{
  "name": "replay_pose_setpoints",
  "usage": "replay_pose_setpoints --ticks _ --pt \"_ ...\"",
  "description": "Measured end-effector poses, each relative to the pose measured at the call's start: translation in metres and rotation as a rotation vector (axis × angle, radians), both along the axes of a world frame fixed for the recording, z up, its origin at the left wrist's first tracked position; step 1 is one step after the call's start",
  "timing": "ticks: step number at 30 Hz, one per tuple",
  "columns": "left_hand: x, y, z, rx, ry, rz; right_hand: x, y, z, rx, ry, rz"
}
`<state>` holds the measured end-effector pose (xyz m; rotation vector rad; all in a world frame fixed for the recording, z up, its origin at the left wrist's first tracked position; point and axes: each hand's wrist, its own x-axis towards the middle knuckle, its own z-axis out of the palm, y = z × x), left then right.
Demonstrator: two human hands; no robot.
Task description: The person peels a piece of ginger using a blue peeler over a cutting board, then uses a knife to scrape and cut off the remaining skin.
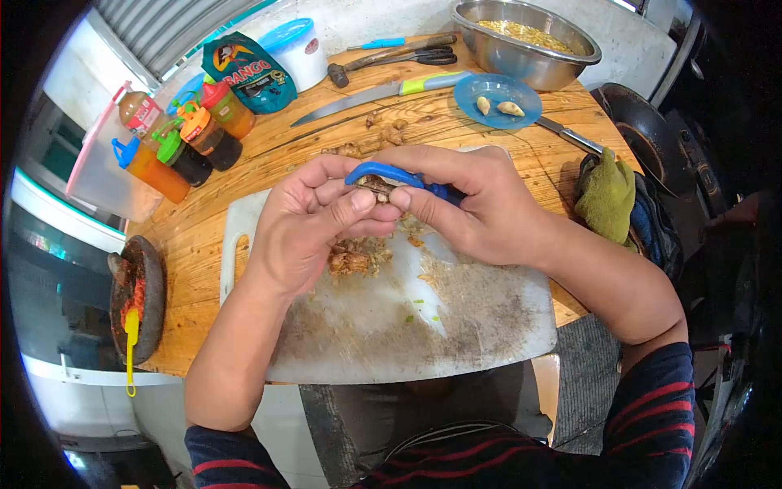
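Observation:
Above the cutting board (407, 342), my left hand (285, 216) pinches a small brown-skinned root piece (376, 187) that looks like ginger. My right hand (489, 204) grips a blue peeler (383, 171), its blue frame arching over the root, with the right thumb pressed near the root's end. Brown peelings and scraps (350, 259) lie on the white, stained board beneath my hands. Unpeeled root pieces (362, 147) rest on the wooden table behind it. Two pale peeled pieces (509, 107) sit on a blue plate (528, 114) further back.
A large knife (350, 104) lies behind the roots; another knife (570, 134) is by the plate. A steel bowl (562, 69), sauce bottles (216, 138) and a sauce pouch (252, 77) stand at the back. The stone mortar (155, 318) with red paste is left; a green cloth (607, 191) right.

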<state>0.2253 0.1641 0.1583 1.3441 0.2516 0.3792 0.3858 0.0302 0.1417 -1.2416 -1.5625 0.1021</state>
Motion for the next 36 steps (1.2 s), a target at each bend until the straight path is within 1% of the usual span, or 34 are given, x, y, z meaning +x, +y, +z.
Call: replay_pose_setpoints --ticks 5,7,9,10,11,12,13,14,15,17,18,20,26,30,34,36 --pt "-0.003 0.008 -0.003 0.016 0.027 -0.076 0.001 0.001 0.0 0.003 -0.011 0.005" --pt "-0.003 0.005 -0.002 0.016 0.009 -0.062 0.002 -0.001 0.002 0.006 -0.013 0.022" --pt "-0.002 0.002 -0.003 0.021 -0.011 -0.05 0.001 -0.003 0.005 -0.033 -0.07 -0.028" --pt "-0.002 0.0 -0.006 0.099 -0.033 -0.023 0.001 -0.003 0.004 -0.031 -0.071 -0.028" --pt "-0.002 -0.001 -0.008 0.178 -0.054 0.005 0.001 -0.001 0.002 0.012 -0.13 -0.06" --pt "-0.002 -0.004 -0.006 0.178 -0.055 0.005 0.001 -0.001 0.0 0.055 -0.187 -0.092" --pt "-0.001 -0.006 -0.004 0.166 -0.008 0.033 0.001 -0.002 0.002 0.055 -0.188 -0.092" --pt "-0.001 -0.008 -0.001 0.153 0.038 0.062 0.0 -0.003 0.003 0.059 -0.247 -0.116" --pt "-0.002 -0.009 0.002 0.153 0.038 0.062 0.0 -0.004 0.004 0.062 -0.305 -0.139" --pt "-0.003 -0.009 0.006 0.071 0.067 0.014 0.0 -0.004 0.003 0.066 -0.341 -0.153" --pt "-0.004 -0.008 0.005 0.071 0.067 0.013 0.0 -0.003 0.003 0.072 -0.379 -0.167" --pt "-0.004 -0.007 0.004 -0.013 0.066 0.003 -0.001 -0.002 0.001 0.081 -0.401 -0.176" --pt "-0.005 -0.003 0.001 -0.069 0.07 -0.055 -0.001 -0.003 0.002 0.069 -0.496 -0.208" --pt "-0.006 -0.005 0.004 -0.107 0.083 -0.049 -0.001 -0.007 0.004 0.043 -0.549 -0.218" --pt "-0.007 -0.005 0.003 -0.1 0.083 -0.075 -0.003 -0.005 0.003 0.059 -0.522 -0.217" --pt "-0.007 -0.004 0.001 -0.113 0.074 -0.075 -0.004 -0.005 0.002 0.039 -0.439 -0.211"
